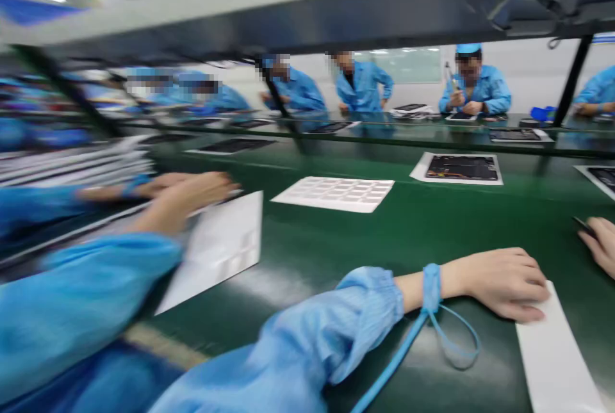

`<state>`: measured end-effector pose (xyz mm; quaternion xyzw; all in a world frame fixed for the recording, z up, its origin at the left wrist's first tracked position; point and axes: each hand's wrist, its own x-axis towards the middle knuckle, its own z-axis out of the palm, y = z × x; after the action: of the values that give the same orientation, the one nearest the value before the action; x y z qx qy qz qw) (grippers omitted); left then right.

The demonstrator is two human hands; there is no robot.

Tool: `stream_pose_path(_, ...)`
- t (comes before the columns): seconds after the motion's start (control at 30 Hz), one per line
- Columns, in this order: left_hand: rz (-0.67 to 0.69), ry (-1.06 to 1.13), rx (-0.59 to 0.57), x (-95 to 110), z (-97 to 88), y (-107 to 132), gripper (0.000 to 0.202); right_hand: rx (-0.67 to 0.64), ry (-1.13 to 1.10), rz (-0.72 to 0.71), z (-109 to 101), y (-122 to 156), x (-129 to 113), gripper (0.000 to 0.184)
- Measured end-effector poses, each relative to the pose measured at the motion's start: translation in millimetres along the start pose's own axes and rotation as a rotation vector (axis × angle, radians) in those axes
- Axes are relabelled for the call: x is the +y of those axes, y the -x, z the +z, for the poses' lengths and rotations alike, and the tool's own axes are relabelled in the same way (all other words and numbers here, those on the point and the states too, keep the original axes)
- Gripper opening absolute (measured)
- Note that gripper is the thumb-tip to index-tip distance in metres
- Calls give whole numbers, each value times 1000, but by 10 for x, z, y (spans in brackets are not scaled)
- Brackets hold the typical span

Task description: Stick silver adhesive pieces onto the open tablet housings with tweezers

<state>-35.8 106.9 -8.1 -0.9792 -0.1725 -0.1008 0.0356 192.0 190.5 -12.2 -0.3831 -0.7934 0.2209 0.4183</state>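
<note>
While your right hand [504,283] is resting open on a white strip [552,355], your left hand [185,200] is hovering blurred above a white sheet [216,253], grip unreadable.

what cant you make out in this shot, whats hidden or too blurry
In the head view:
- left hand: motion blur smears the fingers, so its grip cannot be told
- white sheet: blur makes its markings unreadable
- white strip: right hand covers its upper end, the bottom edge cuts off the lower end
- dark item: the co-worker's hand hides most of it, the right edge cuts off that hand
</note>
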Motion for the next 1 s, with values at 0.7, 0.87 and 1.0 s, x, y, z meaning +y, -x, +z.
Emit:
stream_pose_path(0.7,-35,52,231,65,-74,153,24,-38,991,579,-26,-1239,899,33)
stream_pose_path(0.87,-20,56,236,61,-61,147,25,-72,984,609,-62,-1280,903,32)
stream_pose_path(1.0,-21,65,228,52,-42,149,27,-130,948,600,-96,-1291,795,30)
